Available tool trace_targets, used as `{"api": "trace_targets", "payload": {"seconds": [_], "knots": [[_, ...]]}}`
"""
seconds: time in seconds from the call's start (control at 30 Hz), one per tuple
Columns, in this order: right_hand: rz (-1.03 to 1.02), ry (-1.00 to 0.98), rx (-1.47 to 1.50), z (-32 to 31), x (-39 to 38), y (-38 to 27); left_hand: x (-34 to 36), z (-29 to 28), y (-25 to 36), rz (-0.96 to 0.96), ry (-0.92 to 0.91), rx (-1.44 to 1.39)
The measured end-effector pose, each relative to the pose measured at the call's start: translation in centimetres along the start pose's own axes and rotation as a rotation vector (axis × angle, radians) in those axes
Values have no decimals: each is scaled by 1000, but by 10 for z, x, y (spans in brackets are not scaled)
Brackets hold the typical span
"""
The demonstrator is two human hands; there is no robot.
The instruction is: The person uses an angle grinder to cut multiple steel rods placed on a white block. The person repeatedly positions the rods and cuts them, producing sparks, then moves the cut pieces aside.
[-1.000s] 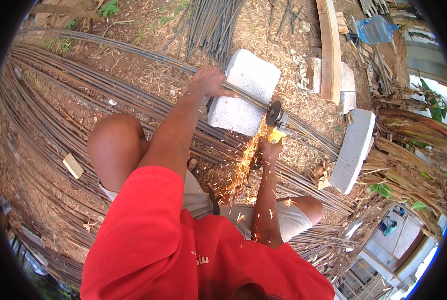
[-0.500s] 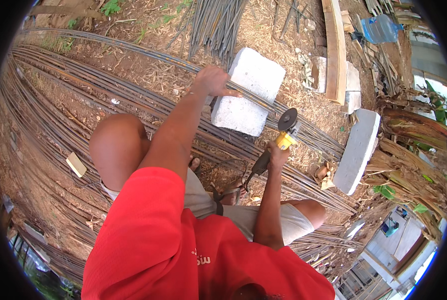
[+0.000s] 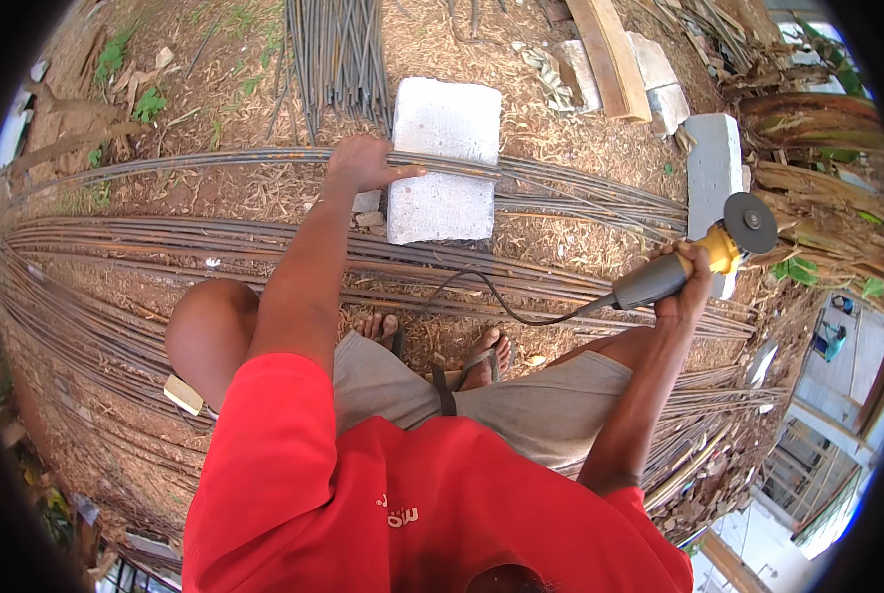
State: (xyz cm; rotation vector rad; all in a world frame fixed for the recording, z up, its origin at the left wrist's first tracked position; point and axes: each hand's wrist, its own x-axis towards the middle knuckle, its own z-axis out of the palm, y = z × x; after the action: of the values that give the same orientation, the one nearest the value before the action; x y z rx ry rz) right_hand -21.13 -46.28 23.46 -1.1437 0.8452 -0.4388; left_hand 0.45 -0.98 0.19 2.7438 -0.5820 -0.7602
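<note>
My left hand [image 3: 361, 163] is closed on thin rusty steel rods [image 3: 264, 156], just left of where they cross a pale rough block [image 3: 444, 109], its thumb reaching onto the block. My right hand [image 3: 684, 282] grips a yellow and dark grey angle grinder [image 3: 649, 279] out to the right, with its dark disc [image 3: 750, 222] facing up and held apart from those rods. The grinder's cord [image 3: 501, 306] hangs in a curve over more long rods [image 3: 145, 235] lying on the ground by my sandalled feet [image 3: 486, 351].
A pile of rods [image 3: 328, 54] lies beyond the block. Wooden planks [image 3: 600, 54], broken blocks and a long pale slab [image 3: 709, 158] are at the right, beside dried banana stems [image 3: 812, 188]. A distant person in turquoise [image 3: 833, 341] is at the far right.
The sparks seen earlier are gone. My right hand has moved the grinder right, away from the rods and block, and turned it. The view has swung, levelling the rods.
</note>
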Motion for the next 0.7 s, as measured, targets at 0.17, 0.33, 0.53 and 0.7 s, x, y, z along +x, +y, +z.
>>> {"api": "trace_targets", "payload": {"seconds": [0.17, 0.33, 0.53, 0.7], "knots": [[-44, -17, 171, -47, -16, -59, 3, -1, 4, 0, -2, 6], [-69, 54, 248, -88, -32, -50, 4, -1, 6, -23, -49, -55], [-42, 53, 411, -128, -34, -59, 1, -13, -14, -79, -106, -4], [-57, 97, 444, -155, -44, -62, -3, -27, -46, -168, -217, 86]]}}
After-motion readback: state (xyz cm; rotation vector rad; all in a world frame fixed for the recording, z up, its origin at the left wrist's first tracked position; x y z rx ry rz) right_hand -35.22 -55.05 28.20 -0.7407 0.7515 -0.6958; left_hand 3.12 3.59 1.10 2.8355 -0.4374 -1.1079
